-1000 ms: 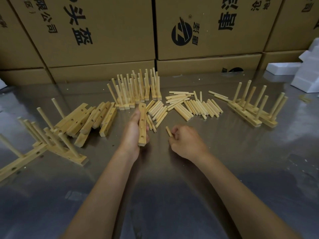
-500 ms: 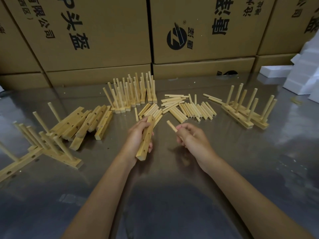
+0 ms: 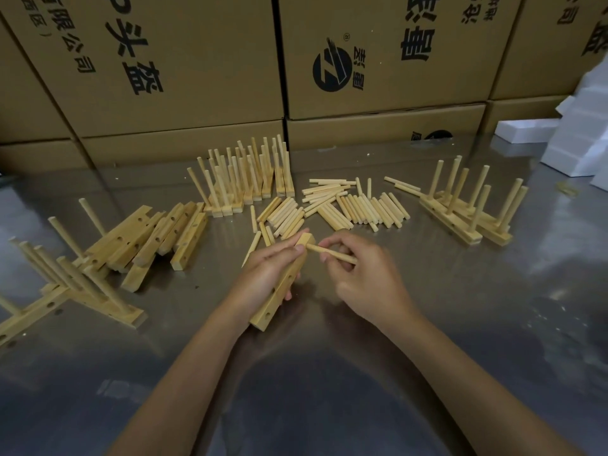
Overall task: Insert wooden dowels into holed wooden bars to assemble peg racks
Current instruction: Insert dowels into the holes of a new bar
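Observation:
My left hand (image 3: 266, 278) grips a holed wooden bar (image 3: 279, 291), tilted, its lower end near the steel table. My right hand (image 3: 365, 278) pinches a short wooden dowel (image 3: 332, 255). The dowel's left tip meets the bar's upper end beside my left thumb. Whether the tip sits inside a hole is hidden by my fingers. Loose dowels (image 3: 358, 209) lie in a spread just beyond my hands.
Bare holed bars (image 3: 164, 238) are piled at the left, with pegged racks (image 3: 65, 281) in front of them. More finished racks stand at the back centre (image 3: 250, 179) and at the right (image 3: 467, 209). Cardboard boxes (image 3: 197, 77) wall the table's far edge; white foam blocks (image 3: 585, 139) sit far right.
My right hand lifted a dowel off the table and carried it left to the bar's upper end. My left hand raised and tilted the bar toward it.

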{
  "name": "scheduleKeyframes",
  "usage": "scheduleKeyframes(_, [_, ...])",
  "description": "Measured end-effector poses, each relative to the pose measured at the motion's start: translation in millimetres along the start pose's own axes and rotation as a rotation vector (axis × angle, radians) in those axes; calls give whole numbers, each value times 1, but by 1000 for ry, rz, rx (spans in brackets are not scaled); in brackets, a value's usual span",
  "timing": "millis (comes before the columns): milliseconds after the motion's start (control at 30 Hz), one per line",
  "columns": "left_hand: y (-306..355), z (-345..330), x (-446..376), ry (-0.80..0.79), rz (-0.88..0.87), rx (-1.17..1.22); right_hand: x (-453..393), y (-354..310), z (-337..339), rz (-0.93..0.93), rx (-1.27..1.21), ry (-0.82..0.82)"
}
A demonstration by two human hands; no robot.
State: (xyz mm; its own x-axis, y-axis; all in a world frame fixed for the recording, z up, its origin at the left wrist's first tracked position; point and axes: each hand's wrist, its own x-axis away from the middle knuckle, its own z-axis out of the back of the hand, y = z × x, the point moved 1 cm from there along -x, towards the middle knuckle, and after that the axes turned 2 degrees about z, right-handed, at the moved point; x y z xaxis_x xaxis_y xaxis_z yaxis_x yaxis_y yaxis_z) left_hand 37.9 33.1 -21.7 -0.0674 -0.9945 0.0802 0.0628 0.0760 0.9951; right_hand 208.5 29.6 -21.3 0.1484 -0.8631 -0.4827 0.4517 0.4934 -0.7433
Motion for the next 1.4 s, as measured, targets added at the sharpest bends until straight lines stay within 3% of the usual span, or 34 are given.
scheduleKeyframes(233, [-1,8,3,-92,1,-19,3,-1,1,79,104,-42])
scheduleKeyframes(500, [0,6,9,-91,-12,-52,5,2,-1,115,208,-34])
scheduleKeyframes(933, [1,-1,14,-111,-47,-52,6,3,-6,-100,-73,73])
scheduleKeyframes(1100, [0,-4,11,-128,-63,-105,3,5,-7,-277,-163,46])
scheduleKeyframes(1233, [-6,-9,7,-172,-60,-169,-2,4,4,-495,-397,-23])
scheduleKeyframes(1400, [-3,5,0,-12,46,118,-9,2,13,-660,-779,35])
